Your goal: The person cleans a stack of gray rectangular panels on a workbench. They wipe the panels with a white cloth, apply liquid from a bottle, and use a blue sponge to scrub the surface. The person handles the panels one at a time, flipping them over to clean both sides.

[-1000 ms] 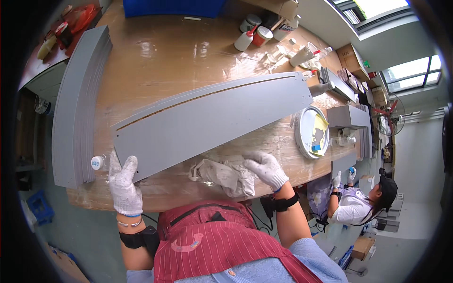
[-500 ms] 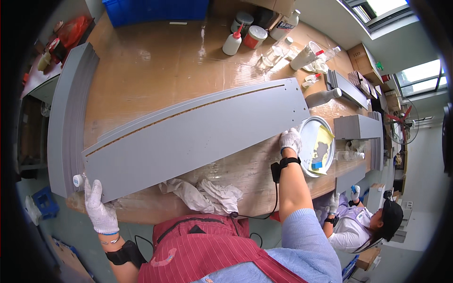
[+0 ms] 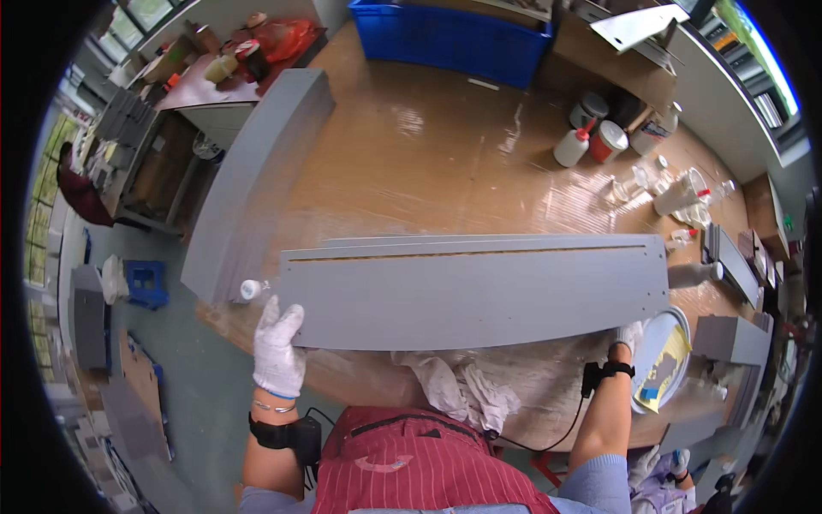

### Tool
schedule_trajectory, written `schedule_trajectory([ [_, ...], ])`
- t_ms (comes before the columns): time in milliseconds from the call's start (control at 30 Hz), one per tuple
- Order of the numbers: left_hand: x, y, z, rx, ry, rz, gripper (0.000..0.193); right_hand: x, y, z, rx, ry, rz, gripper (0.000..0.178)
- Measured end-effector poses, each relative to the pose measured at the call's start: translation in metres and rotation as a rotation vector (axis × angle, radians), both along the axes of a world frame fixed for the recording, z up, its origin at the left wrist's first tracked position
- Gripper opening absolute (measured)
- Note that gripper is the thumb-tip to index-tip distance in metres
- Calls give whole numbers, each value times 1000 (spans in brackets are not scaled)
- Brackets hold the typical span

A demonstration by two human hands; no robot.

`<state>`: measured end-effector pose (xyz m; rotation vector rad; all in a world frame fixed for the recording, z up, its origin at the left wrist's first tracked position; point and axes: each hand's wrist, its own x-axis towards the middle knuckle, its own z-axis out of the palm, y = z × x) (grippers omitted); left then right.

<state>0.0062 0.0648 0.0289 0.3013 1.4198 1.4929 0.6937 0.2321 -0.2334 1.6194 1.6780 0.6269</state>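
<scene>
A long grey panel point(image 3: 479, 295) with a brown groove along its far edge and small holes at its right end lies across the table before me. My left hand point(image 3: 280, 351), in a white glove, is at the panel's near left corner. Its fingers are stretched and apart, and I cannot tell whether the thumb touches the edge. My right hand point(image 3: 629, 337), also gloved, grips the near edge at the right end; its fingers are partly hidden by the panel. Another grey panel edge shows behind the far side. A small white-capped bottle point(image 3: 251, 289) lies by the left corner.
Stacked grey panels point(image 3: 257, 163) stand at the left. A crumpled white cloth point(image 3: 462, 390) lies near me; a round lid point(image 3: 679, 321) with yellow paper point(image 3: 672, 364) is at right. Bottles, a red-tipped one point(image 3: 572, 147) among them, and a blue bin point(image 3: 449, 43) stand behind. A co-worker point(image 3: 664, 488) is at lower right.
My view has swung left, so everything appears shifted right. The panel now lies nearly level across the view instead of slanting up to the right. My right hand still holds its right end.
</scene>
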Motion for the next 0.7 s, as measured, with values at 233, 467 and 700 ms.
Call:
schedule_trajectory([
  [233,1,-18,20,-5,188,11,58,-148,-5,63,404,1134,-411,27],
  [467,-5,-16,-6,107,162,-53,48,-212,-5,108,413,1140,-224,27],
  [700,-6,-13,-7,127,153,-98,51,-238,-12,126,403,1142,-165,27],
])
